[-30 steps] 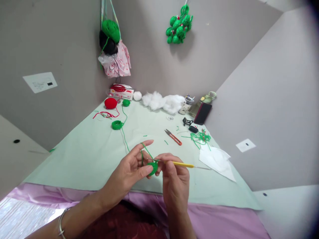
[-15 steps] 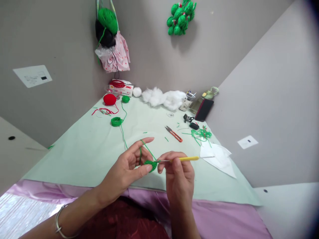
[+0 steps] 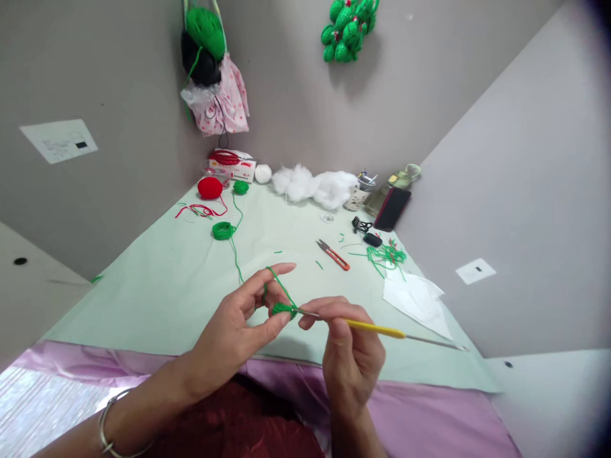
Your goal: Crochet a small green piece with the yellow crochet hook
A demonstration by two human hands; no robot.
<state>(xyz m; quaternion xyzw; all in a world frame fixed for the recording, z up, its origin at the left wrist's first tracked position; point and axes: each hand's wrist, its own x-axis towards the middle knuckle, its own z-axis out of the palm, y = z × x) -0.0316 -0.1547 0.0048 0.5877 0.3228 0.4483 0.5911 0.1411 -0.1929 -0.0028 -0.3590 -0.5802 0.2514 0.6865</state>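
Observation:
Between the thumb and fingers of my left hand is a small green crochet piece. Green yarn loops over the raised index finger and slants down to the piece. A crochet hook with a yellow handle lies in the closed fingers of my right hand. Its metal tip meets the right edge of the piece; the exact stitch is too small to make out. The hook's other metal end points right, over the table. Behind my left hand, the yarn runs to a green yarn coil.
Orange thread snips lie beyond my right hand. Green yarn scraps and a white cloth are on the right. Farther back are a red yarn ball, white stuffing, a pen cup and a phone.
My right hand has turned and shifted slightly right, so the hook now slants down to the right and shows more of its length. The green piece has tilted in my left hand.

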